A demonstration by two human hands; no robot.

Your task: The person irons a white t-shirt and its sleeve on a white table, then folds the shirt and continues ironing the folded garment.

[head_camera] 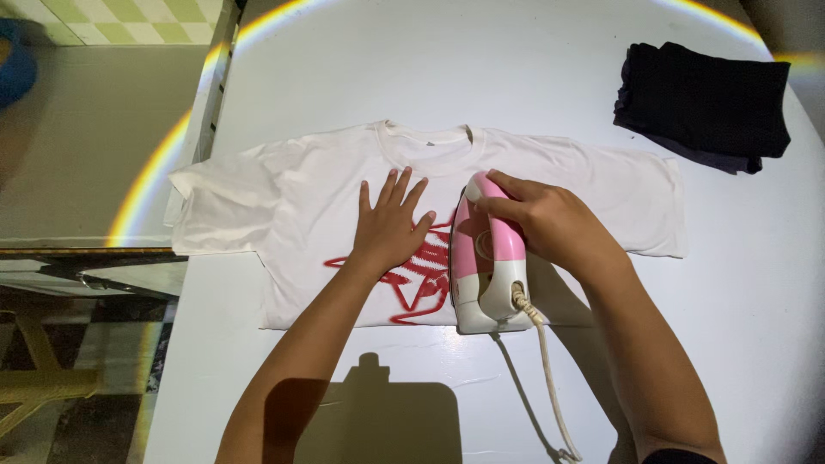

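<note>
Here a white bench (756, 283) fills most of the view, its left edge running from 11 o'clock down to 7 o'clock, with bare surface at 6 o'clock and along the right. A white t-shirt (326, 185) lies spread flat at the centre, collar toward 12 o'clock, a red print on its chest, its left sleeve reaching the bench edge at 9 o'clock. Folded dark clothes (705, 107) sit well apart at 2 o'clock. The pink-and-white iron (485, 271) rests on the shirt's lower hem, cord (546, 369) trailing toward 6 o'clock. The right hand (550, 219) is clamped around the iron's handle. The left hand (391, 223) lies flat, fingers spread, on the shirt just beside the iron.
</note>
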